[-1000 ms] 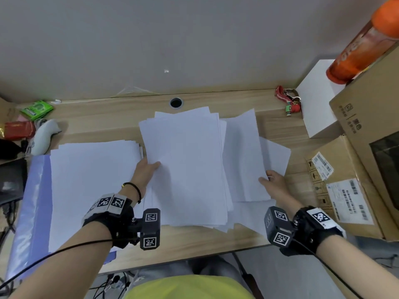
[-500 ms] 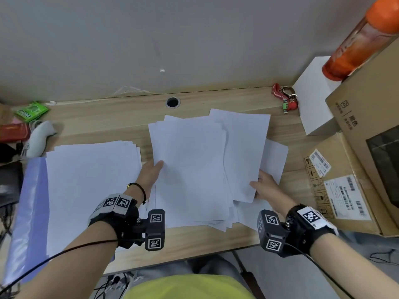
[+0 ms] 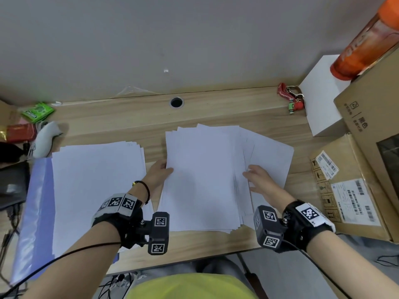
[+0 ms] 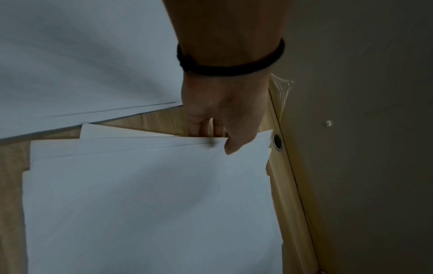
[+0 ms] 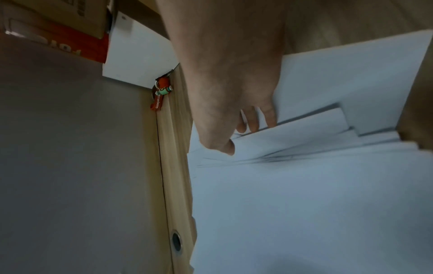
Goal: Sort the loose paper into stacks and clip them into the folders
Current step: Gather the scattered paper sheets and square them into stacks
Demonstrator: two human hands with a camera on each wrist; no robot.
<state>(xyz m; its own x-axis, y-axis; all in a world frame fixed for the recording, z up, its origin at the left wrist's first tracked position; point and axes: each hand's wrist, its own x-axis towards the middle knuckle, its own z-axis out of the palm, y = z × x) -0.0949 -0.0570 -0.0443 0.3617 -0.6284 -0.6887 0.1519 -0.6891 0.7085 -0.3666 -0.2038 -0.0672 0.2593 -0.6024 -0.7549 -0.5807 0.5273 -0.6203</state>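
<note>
A loose pile of white sheets (image 3: 203,180) lies fanned in the middle of the wooden desk (image 3: 121,117). My left hand (image 3: 160,171) pinches its left edge, thumb on top and fingers under, as the left wrist view shows on the pile (image 4: 152,194). My right hand (image 3: 257,178) has its thumb on top and its fingers slid under the right-hand sheets (image 5: 304,185). One sheet (image 3: 272,160) still sticks out to the right. A squared stack of paper (image 3: 97,190) lies at the left on a blue folder (image 3: 36,212).
Cardboard boxes (image 3: 354,190) and a white box (image 3: 321,100) crowd the right side, an orange bottle (image 3: 367,39) on top. A red keychain (image 3: 291,98) lies at the back. At the far left are a white controller (image 3: 46,139), snack packets (image 3: 36,111) and a dark device (image 3: 10,182).
Both hands have pushed the fanned sheets together into a narrower pile. My right hand moved left and inward onto the pile's right edge. The left stack has not moved.
</note>
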